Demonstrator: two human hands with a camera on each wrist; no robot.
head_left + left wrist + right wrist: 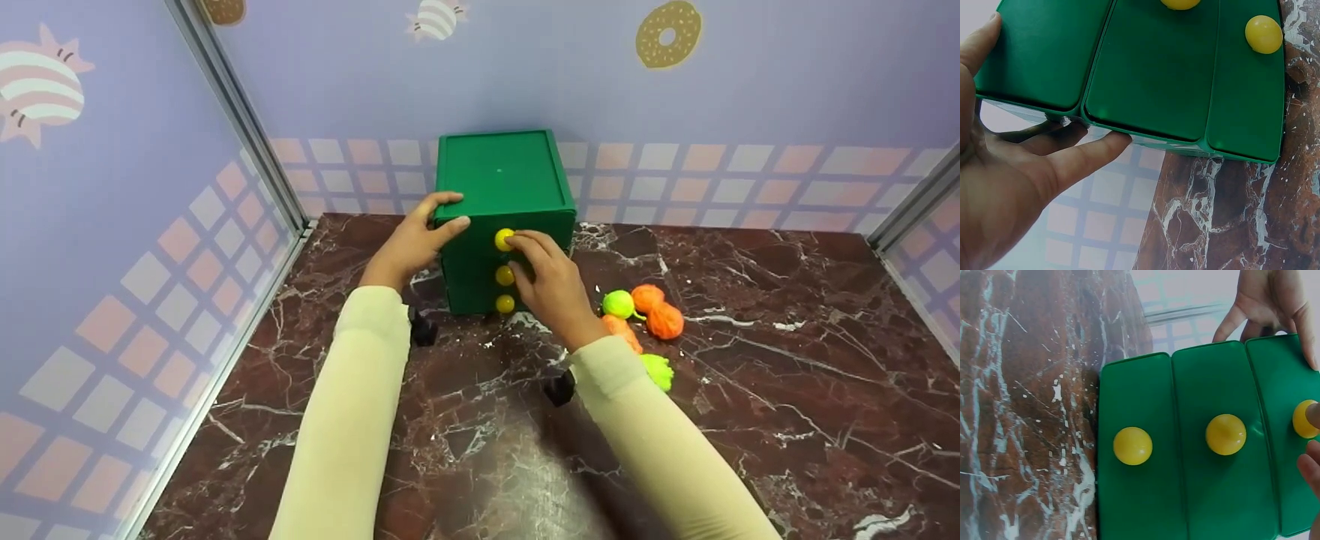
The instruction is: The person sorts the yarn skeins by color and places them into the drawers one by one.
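A green drawer box [480, 270] with three stacked drawers stands against the back wall. Each drawer front carries a round yellow knob; the lowest knob [505, 304] and the middle knob [1225, 434] are in full view in the right wrist view. My left hand [416, 240] rests on the box's upper left corner, thumb on the front and fingers fairly straight along the side. With a fingertip, my right hand [555, 289] touches the top knob [504, 240]. Its thumb is apart from that knob, by the middle one. All the drawers look closed.
Right of the box lie orange yarn balls [664, 321] and bright green ones, a green ball [619, 304] among them. They rest on a dark marbled tabletop [480, 427]. Patterned panels [360, 75] enclose the back and sides.
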